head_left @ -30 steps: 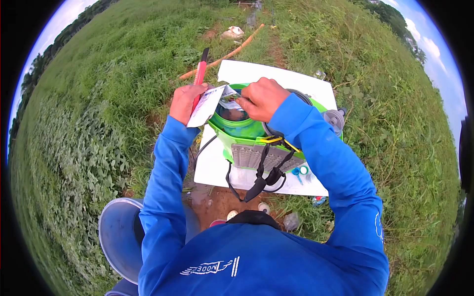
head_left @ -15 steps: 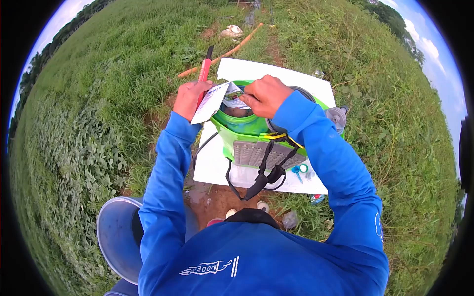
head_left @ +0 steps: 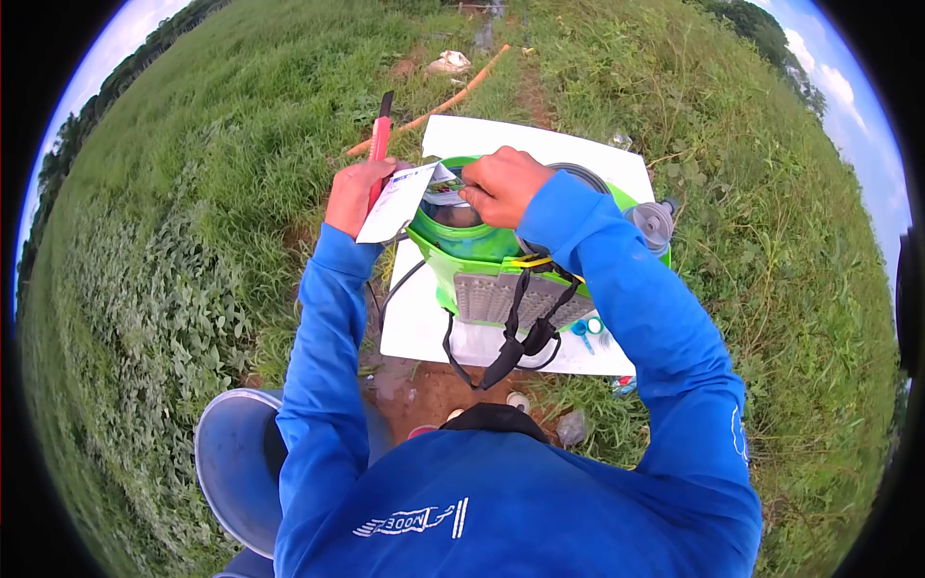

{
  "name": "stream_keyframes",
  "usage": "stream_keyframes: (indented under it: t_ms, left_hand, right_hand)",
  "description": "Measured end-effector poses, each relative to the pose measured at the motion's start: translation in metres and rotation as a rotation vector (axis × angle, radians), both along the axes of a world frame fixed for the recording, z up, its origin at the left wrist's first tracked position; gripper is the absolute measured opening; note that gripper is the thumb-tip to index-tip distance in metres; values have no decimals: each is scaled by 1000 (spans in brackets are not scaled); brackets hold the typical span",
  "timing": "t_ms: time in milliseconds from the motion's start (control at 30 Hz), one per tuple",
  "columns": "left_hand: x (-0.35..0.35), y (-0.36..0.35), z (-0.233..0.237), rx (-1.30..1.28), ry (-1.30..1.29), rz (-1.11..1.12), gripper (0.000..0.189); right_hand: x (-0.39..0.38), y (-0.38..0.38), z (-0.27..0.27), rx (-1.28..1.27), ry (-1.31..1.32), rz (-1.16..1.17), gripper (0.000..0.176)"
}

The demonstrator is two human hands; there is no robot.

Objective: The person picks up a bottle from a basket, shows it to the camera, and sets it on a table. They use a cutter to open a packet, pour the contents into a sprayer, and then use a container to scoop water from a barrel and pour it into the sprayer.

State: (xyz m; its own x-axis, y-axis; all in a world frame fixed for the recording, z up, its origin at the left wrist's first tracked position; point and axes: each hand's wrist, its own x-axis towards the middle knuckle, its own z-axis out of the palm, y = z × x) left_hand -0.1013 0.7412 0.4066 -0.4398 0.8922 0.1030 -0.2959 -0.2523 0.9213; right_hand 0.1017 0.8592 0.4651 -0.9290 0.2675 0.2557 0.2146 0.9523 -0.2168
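My left hand (head_left: 355, 197) is closed around a red utility knife (head_left: 380, 143), its dark blade pointing up and away. Between the same fingers is a white printed packet (head_left: 395, 207), which slants over the mouth of a green backpack sprayer (head_left: 467, 246). My right hand (head_left: 506, 188) is closed in a pinch at the packet's far end, above the opening; the fingertips are partly hidden. Black straps (head_left: 511, 352) hang from the sprayer's near side. A dark round rim (head_left: 588, 178) shows behind my right wrist.
The sprayer stands on a white board (head_left: 409, 328). A grey round part (head_left: 653, 224) sits at its right, and small blue-green caps (head_left: 584, 328) lie near the front. A blue barrel (head_left: 231, 472) is at lower left. An orange pipe (head_left: 462, 93) lies in the grass beyond.
Both hands have shifted slightly left, with the knife and packet. The knife stays upright in my left hand, and the sprayer stays on the board.
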Motion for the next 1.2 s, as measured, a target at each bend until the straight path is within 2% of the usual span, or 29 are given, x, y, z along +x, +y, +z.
stream_keyframes:
  t_ms: [33,100,133,167,267,300,367,400,467,533,600,700,767,933,1000,1067,1133,1200]
  left_hand:
    - [0,-1,3,-20,-143,-34,30]
    - [-1,2,-4,-75,80,-72,30]
    - [-3,6,-11,-10,409,-5,31]
    - [-8,7,-15,-9,411,-1,31]
    - [-4,0,0,-72,-220,-100,31]
    - [-6,2,-3,-73,-217,-105,31]
    - [-10,3,-11,-42,-19,-82,31]
    - [-9,2,-8,-42,-18,-82,31]
    - [-7,0,1,-131,-279,-186,33]
    - [-5,-1,3,-99,-244,-197,35]
    - [-8,-2,1,-66,-207,-206,36]
    - [-13,-5,-2,-61,-135,-335,36]
    - [-5,-5,2,-99,-93,-252,36]
    - [-6,-2,6,-43,-101,-269,36]
    - [-3,-1,9,-36,-121,-277,36]
    - [1,0,10,-59,-36,-226,35]
    - [1,0,7,-16,-65,-172,34]
    - [1,0,4,23,-93,-119,33]
  right_hand:
    - [-2,0,0,0,4,-2,21]
    - [-3,-2,-3,-10,6,27,19]
    - [-3,-3,-4,-11,6,31,19]
    - [-5,-2,-4,-1,9,38,19]
    - [-6,-6,2,-31,-7,33,19]
    - [-7,-8,4,-69,-32,23,19]
    - [-12,-7,2,-52,-57,26,19]
    - [-14,-6,2,-33,-84,34,18]
    - [-18,-1,-1,-33,-89,58,17]
    - [-20,2,-7,-31,-96,82,17]
    - [-20,4,-13,-21,29,55,18]
    - [-20,5,-14,6,11,34,22]
    - [-20,3,-12,-12,-46,-1,24]
    - [-20,-1,-5,-35,-100,-34,27]
    - [-19,4,-7,-29,46,62,21]
    - [-19,10,-11,-62,44,96,20]
    - [-20,10,-10,-95,43,131,20]
    - [-20,8,-9,-83,-74,107,19]
